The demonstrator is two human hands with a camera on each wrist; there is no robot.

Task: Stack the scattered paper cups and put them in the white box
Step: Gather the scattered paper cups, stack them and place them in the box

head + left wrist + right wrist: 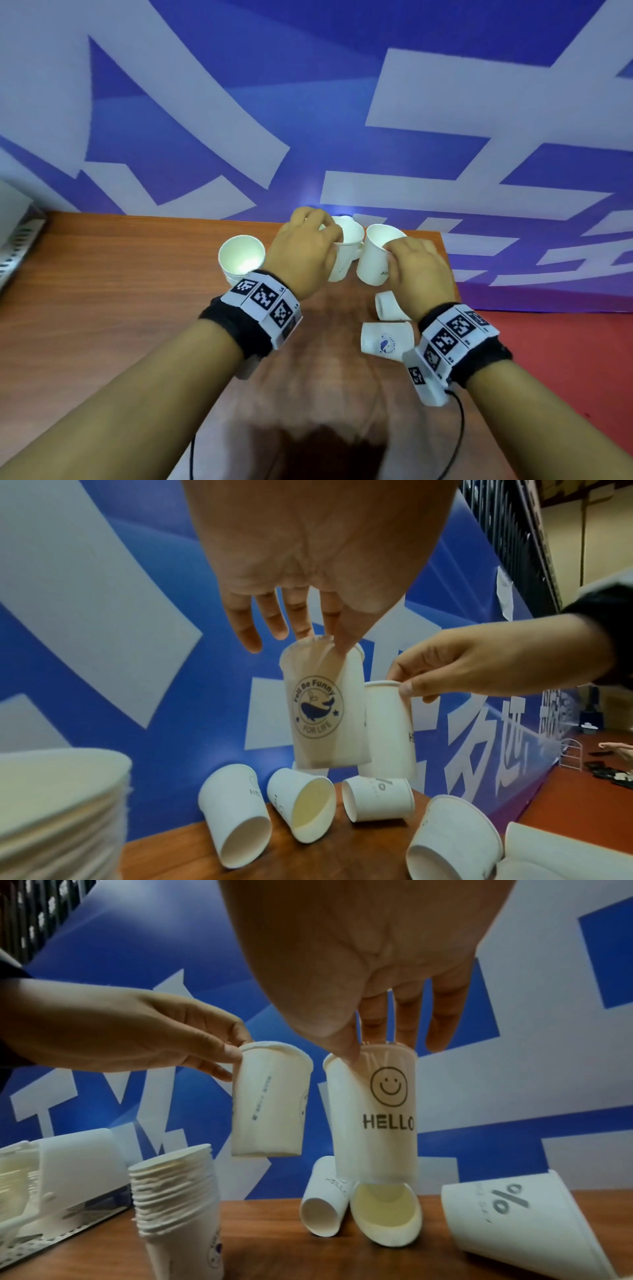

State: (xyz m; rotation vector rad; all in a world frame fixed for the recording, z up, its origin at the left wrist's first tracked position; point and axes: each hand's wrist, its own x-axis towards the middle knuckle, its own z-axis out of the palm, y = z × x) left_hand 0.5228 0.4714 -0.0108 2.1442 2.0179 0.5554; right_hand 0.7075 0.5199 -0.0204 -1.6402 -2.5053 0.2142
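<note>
My left hand [327,234] pinches the rim of a white paper cup [346,253] with a whale logo [318,707], held upright above the table. Right beside it, with a small gap between, my right hand [390,251] pinches the rim of a second cup [373,260] printed with a smiley and HELLO [380,1112]. A stack of nested cups [241,257] stands upright to the left of my left hand. Several loose cups lie on their sides below the held ones [236,815] [303,804] [377,799], and more near my right wrist [387,339].
The brown wooden table [120,291] ends just behind the cups, against a blue and white banner [308,102]. A white box [65,1167] holding cups sits at the table's far left, on a perforated metal piece [17,246]. Red floor [565,359] lies to the right.
</note>
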